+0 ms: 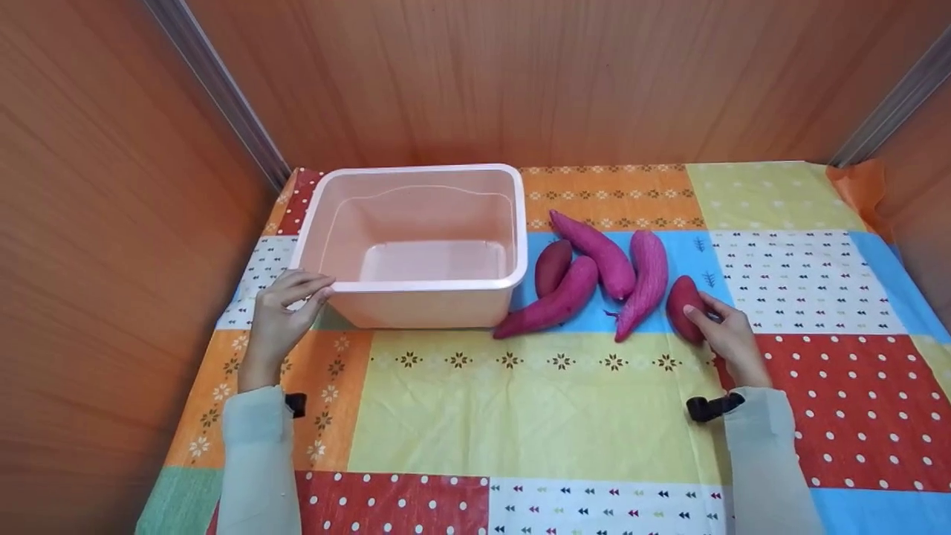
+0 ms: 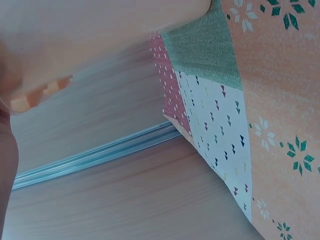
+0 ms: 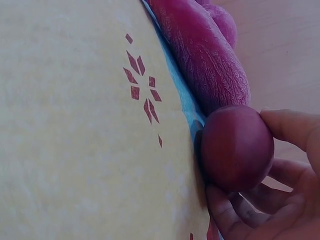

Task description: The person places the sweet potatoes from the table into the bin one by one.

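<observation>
My left hand grips the front left corner of a pale pink plastic bin by its rim. The bin stands upright with a bare floor inside. In the left wrist view its outer wall fills the top, and only a sliver of the hand shows. My right hand holds a smooth dark red sweet potato between thumb and fingers, low at the cloth. The right wrist view shows this sweet potato end-on; whether it touches the cloth I cannot tell.
Between bin and right hand lie three long magenta sweet potatoes, at the back, right and front, plus a second dark red one. A patchwork cloth covers the table. Wood-grain panels enclose the back and sides.
</observation>
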Motion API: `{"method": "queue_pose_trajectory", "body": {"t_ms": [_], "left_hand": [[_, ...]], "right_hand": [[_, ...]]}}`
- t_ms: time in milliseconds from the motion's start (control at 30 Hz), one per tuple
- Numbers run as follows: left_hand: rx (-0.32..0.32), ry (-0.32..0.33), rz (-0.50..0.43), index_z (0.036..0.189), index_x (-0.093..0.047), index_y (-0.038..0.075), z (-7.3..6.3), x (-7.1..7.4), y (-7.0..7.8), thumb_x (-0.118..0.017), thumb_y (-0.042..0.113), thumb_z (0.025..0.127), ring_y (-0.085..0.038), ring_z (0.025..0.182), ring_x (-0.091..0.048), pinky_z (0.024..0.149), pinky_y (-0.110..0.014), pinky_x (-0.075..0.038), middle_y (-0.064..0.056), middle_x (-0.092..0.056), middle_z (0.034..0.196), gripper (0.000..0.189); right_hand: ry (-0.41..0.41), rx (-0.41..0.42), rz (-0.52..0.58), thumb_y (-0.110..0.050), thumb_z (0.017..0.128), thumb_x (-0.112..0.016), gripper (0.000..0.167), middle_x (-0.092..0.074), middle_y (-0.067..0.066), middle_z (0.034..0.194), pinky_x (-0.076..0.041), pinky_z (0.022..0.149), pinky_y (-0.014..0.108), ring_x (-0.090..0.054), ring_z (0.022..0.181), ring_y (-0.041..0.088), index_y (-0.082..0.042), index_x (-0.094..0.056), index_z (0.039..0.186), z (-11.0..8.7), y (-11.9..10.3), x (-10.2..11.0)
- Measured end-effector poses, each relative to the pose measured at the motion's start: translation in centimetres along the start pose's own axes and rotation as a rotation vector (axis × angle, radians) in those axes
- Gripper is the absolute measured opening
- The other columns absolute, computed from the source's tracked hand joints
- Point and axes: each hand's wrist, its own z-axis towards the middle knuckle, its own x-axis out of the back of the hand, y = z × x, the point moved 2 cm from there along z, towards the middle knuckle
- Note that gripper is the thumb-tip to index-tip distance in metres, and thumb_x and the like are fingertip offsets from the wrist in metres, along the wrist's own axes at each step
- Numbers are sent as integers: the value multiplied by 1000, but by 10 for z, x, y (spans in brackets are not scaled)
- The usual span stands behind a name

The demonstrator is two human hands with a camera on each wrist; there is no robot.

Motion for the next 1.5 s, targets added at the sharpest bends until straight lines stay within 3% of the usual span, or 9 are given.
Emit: {"method": "queue_pose_trajectory", "body": {"t_ms": [167,300,433,633,933,1033,1167,1300,1500], "left_hand": [[37,-5,-9,106,-75,7,0,0,1,-73,9,84,4,97,-56,93,-5,-41,-9,-74,100,22],[61,-5,-7,106,-75,8,0,2,2,-73,10,84,4,100,-56,95,-6,-40,-7,-74,102,22],[46,-6,-11,106,-75,7,1,2,3,-73,9,83,5,100,-57,94,-7,-42,-10,-73,102,22],[6,1,-23,103,-75,3,1,1,2,-75,6,81,4,98,-58,92,-7,-43,-11,-74,100,22],[34,-6,-17,104,-75,5,1,2,4,-74,6,82,4,99,-57,93,-7,-43,-9,-74,102,21],[38,-13,-16,104,-75,5,1,2,4,-74,6,83,4,99,-57,93,-7,-43,-8,-74,102,22],[43,-19,-16,105,-75,6,1,2,4,-73,7,83,4,100,-57,94,-7,-42,-8,-74,103,22],[59,-26,-14,106,-75,8,1,2,3,-73,10,84,3,101,-57,95,-7,-41,-7,-74,104,22],[76,-19,-20,106,-75,8,0,2,2,-72,11,85,4,103,-56,96,-6,-40,-7,-74,103,21]], "right_hand": [[-15,-17,-6,-50,94,-53,77,-34,25,149,-39,79,5,-40,122,27,-7,-25,152,0,-2,2],[-31,-41,1,-53,93,-52,78,-31,23,153,-38,80,6,-37,125,28,-10,-23,152,0,-3,3],[-48,-54,12,-53,93,-52,79,-32,22,152,-40,77,6,-39,122,24,-10,-23,153,0,-3,4],[-62,-66,12,-53,94,-50,79,-32,22,153,-47,93,14,-42,126,25,-7,-22,152,-1,-3,8],[-51,-57,27,-52,95,-49,78,-31,23,154,-47,96,19,-40,131,30,-6,-22,152,-7,-8,9],[-60,-61,22,-54,94,-49,79,-30,21,154,-50,88,17,-41,126,27,-8,-21,153,-9,-12,7],[-65,-54,36,-54,93,-51,80,-33,20,152,-49,70,14,-48,106,16,-11,-21,153,-13,-22,6],[-58,-7,40,-53,93,-54,80,-38,22,149,-49,72,10,-50,98,4,-9,-25,152,-15,-36,4],[-82,41,52,-51,93,-54,79,-39,24,147,-46,76,5,-49,105,7,-6,-26,151,-16,-58,-5]]}}
